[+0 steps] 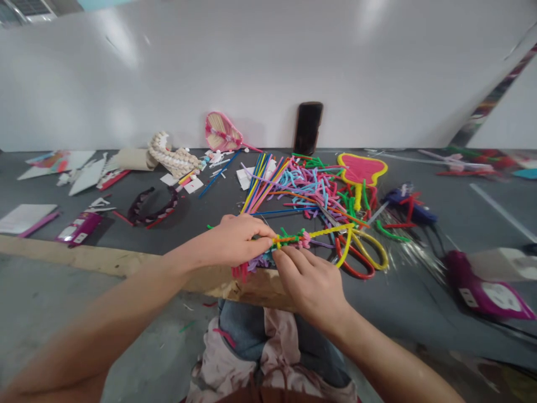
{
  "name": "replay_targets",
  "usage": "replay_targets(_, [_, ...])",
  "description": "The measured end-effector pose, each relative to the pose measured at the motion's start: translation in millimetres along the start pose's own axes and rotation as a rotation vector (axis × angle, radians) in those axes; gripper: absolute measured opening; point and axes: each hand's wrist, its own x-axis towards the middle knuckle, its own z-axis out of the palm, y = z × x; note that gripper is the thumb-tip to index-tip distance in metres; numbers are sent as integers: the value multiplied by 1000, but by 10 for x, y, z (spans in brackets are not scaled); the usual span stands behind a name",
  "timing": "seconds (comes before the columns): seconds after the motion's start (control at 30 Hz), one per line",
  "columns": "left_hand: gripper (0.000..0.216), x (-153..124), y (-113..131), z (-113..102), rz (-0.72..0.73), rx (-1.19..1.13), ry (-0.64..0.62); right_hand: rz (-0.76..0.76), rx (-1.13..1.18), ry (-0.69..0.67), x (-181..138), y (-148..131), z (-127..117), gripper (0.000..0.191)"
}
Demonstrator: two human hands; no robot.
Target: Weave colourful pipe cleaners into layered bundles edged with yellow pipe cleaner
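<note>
My left hand (237,240) is closed around a small bundle of twisted pipe cleaners (289,242), green, orange, pink and purple, held above the table's near edge. My right hand (306,280) pinches the same bundle from below, fingers pressed together at its middle. A yellow pipe cleaner (335,230) sticks out of the bundle to the right. Just beyond lies a loose heap of coloured pipe cleaners (306,187), and scissors with red and yellow handles (363,254) rest right of my hands.
On the dark table: a phone (308,127) leaning on the white wall, a pink heart shape with yellow rim (361,168), a pink paddle shape (222,133), a dark headband (151,208), purple packets (482,285), paper scraps at left. A wooden strip (104,260) edges the table.
</note>
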Motion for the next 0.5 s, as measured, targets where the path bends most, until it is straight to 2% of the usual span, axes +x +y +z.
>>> replay_targets(0.33, [33, 7, -32, 8, -37, -177, -44, -12, 30, -97, 16, 2, -33, 14])
replay_targets(0.5, [36, -5, -46, 30, -73, -192, -28, 2, 29, -63, 9, -18, -20, 18])
